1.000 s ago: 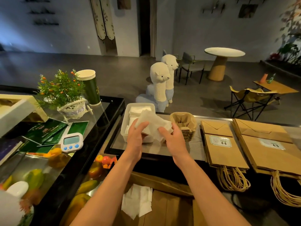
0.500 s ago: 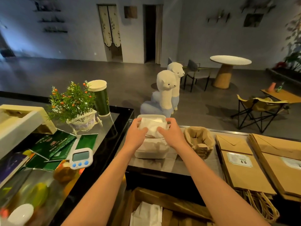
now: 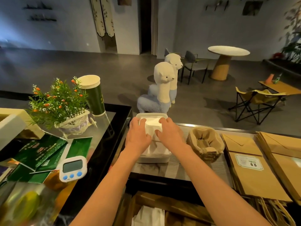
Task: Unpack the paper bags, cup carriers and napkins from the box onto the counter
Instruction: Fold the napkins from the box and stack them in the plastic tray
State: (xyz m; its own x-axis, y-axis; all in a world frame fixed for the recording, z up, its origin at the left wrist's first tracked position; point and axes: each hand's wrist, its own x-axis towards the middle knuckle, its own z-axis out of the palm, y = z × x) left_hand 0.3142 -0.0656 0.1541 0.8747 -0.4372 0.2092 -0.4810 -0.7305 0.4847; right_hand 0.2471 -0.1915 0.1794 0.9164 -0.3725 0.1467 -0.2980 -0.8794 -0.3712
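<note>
Both my hands rest on a stack of white napkins (image 3: 152,126) inside a white plastic tray (image 3: 153,159) on the counter. My left hand (image 3: 138,136) presses the stack's left side, my right hand (image 3: 169,134) its right side, fingers spread flat. To the right stands a stack of brown pulp cup carriers (image 3: 204,142). Flat brown paper bags (image 3: 250,173) with twine handles lie further right. The open cardboard box (image 3: 162,203) sits below the counter's near edge, with more white napkins (image 3: 149,216) inside.
A glass-topped display case (image 3: 104,139) stands left, carrying a small potted plant (image 3: 60,103), a green lidded cup (image 3: 94,95), green packets (image 3: 40,152) and a white timer (image 3: 72,168). Two alpaca figures (image 3: 161,88), a round table and chairs are beyond the counter.
My hands carried the napkin stack from above the tray down into it, and now press flat on top of it. The view has shifted closer to the counter.
</note>
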